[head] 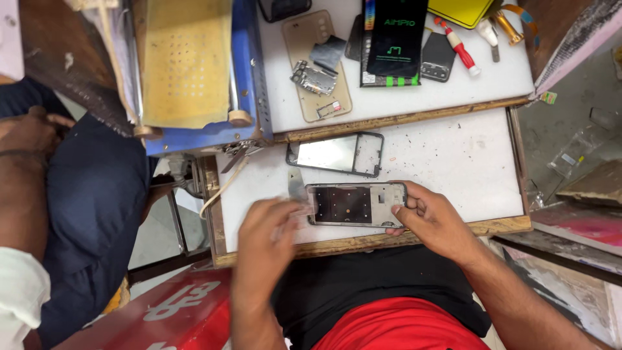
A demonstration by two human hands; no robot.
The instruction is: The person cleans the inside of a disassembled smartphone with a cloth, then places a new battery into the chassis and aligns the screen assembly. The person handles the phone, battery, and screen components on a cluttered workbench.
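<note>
White-topped, speckled bench (pixel 453 162) with a wooden front edge carries the work, seen from above. Near that front edge lies a dark rectangular phone frame with its inner plate exposed (pixel 356 205). The right hand (pixel 431 220) grasps the frame's right end, thumb on top and fingers curled under the edge. The left hand (pixel 269 233) is at the frame's left end, blurred, fingers closed on a thin flat metal blade (pixel 296 186) whose tip stands just beyond the frame's left corner; whether the blade touches the frame cannot be told. Just behind the frame lies a second black-rimmed phone frame with a pale reflective panel (pixel 335 154). Further behind, on a raised white shelf (pixel 492 81), rest a tan phone back cover with loose parts (pixel 317 68) and a black oblong package (pixel 395 39). Left of the frame stands a blue machine with a yellow perforated pad (pixel 188 61).
</note>
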